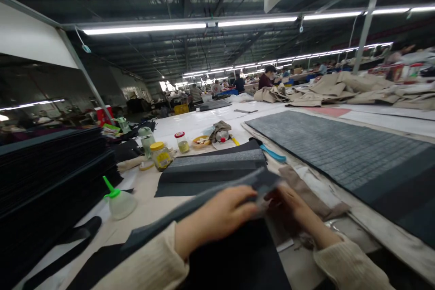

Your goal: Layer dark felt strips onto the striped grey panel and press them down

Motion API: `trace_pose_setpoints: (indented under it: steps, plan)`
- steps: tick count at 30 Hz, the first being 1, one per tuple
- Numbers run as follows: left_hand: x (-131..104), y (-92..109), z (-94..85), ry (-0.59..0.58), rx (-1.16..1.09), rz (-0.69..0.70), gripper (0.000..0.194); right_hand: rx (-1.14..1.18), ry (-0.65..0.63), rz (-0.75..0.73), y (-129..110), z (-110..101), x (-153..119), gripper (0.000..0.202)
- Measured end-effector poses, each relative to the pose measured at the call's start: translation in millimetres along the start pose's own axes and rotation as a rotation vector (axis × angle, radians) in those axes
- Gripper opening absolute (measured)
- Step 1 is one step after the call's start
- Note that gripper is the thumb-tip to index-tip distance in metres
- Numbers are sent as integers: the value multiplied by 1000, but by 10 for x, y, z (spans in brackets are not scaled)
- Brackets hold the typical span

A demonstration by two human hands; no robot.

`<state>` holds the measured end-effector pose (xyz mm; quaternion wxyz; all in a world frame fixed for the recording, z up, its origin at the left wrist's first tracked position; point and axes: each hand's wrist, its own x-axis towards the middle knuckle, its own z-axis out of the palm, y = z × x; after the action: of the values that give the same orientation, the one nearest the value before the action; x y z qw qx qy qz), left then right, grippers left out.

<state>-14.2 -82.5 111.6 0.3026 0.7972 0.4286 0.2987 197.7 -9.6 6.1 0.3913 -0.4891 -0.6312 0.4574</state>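
My left hand (222, 213) is closed over the upper edge of a dark fabric piece (238, 258), thumb and fingers pinching it. The piece hangs down in front of me, its folded edge running down to the left. At its upper right corner my right hand (288, 199) grips the same fabric; its fingertips are blurred and partly in shadow. Just beyond lie layered black and grey fabric pieces (210, 170). A light blue strip-like tool (273, 154) lies by their right end.
A tall stack of black panels (50, 167) stands at left. Nearby are a green-spouted bottle (121, 204), a yellow-lidded jar (161, 157) and a red-lidded jar (182, 142). A grey quilted panel (340, 149) lies at right, beige pieces (340, 88) behind it. People work farther back.
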Motion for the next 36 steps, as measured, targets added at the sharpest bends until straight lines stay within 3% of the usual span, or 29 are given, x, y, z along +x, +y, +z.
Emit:
trace_pose_setpoints:
  steps: [2, 4, 9, 13, 17, 20, 23, 26, 29, 36]
  plan:
    - [-86, -118, 347, -306, 177, 31, 39, 47, 16, 37, 39, -80, -105, 56]
    - [-105, -233, 470, -376, 234, 20, 41, 41, 28, 14, 89, -127, -159, 49]
    - [181, -545, 300, -185, 203, -113, 35, 155, -117, -8, 171, -73, -217, 59]
    - [487, -782, 292, -81, 146, -177, 46, 74, -94, -24, 170, -41, -386, 62]
    - [737, -852, 472, -191, 50, -193, 57, -101, -77, -25, 114, -96, -569, 62]
    - [850, -841, 642, -294, 90, -201, 48, -281, -15, -74, 90, -159, -593, 55]
    - [859, -857, 801, -243, 166, -172, 34, -473, 107, -212, 124, -199, -530, 36]
    - [796, -881, 908, -110, 238, -113, 27, -582, 79, -312, 191, -187, -466, 23]
    - [743, -871, 948, -11, 258, -44, 21, -645, 57, -333, 239, -152, -451, 22]
    - [742, -827, 971, 9, 282, 46, 18, -683, 83, -319, 252, -129, -471, 20]
